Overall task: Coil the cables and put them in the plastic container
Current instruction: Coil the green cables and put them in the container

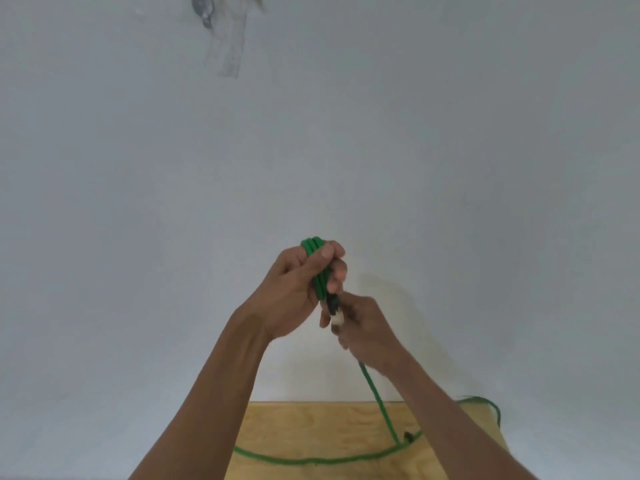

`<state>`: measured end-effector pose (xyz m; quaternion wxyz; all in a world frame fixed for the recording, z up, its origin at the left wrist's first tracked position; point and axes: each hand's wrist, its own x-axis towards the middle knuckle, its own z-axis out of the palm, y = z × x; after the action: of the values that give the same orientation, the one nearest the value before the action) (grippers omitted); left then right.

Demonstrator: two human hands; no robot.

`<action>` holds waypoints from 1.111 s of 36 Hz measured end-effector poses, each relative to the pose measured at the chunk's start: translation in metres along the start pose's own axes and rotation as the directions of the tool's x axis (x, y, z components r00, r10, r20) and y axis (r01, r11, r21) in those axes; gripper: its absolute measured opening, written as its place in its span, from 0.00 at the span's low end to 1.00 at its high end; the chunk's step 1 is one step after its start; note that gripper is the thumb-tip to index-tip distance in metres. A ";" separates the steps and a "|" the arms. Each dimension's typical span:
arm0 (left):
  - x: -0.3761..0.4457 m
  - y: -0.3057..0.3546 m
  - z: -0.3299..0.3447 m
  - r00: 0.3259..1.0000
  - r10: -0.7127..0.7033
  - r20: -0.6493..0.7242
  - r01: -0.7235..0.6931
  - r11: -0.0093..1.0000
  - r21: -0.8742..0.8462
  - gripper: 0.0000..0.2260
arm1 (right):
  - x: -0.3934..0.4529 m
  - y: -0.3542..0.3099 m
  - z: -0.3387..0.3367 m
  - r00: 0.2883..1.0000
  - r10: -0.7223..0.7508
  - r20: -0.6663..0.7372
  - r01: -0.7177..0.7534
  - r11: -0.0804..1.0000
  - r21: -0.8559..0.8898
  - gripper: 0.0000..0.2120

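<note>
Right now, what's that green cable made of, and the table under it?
The green cable looks rubber or plastic coated: smooth, bendy, bright even colour. Its plug looks like pale plastic, though it is blurry. The table looks like bare plywood: pale yellow with wavy grain.

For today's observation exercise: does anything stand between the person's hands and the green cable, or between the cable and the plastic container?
Nothing separates them: the left hand grips the coiled green cable and the right hand holds the strand below. The rest trails over the wooden table. No container is in view, so that path cannot be judged.
</note>
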<state>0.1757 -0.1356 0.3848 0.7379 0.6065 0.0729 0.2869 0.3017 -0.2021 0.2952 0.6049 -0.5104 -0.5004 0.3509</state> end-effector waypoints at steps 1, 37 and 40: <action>0.004 0.003 -0.005 0.999 0.011 -0.034 -0.010 1.000 0.023 0.09 | -0.006 0.003 0.003 1.000 -0.002 -0.018 0.002 0.999 -0.047 0.15; 0.010 -0.005 0.001 0.998 -0.009 -0.070 0.003 0.997 -0.080 0.08 | -0.027 0.004 0.010 0.996 0.085 -0.035 -0.084 0.996 0.028 0.09; 0.015 -0.002 -0.013 0.992 -0.001 -0.125 0.016 0.993 0.117 0.09 | -0.035 0.002 0.013 0.997 -0.023 -0.067 0.009 0.980 -0.201 0.08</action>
<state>0.1827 -0.1170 0.3830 0.6959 0.6297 0.1383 0.3164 0.2804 -0.2308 0.2848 0.5702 -0.5765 -0.5161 0.2761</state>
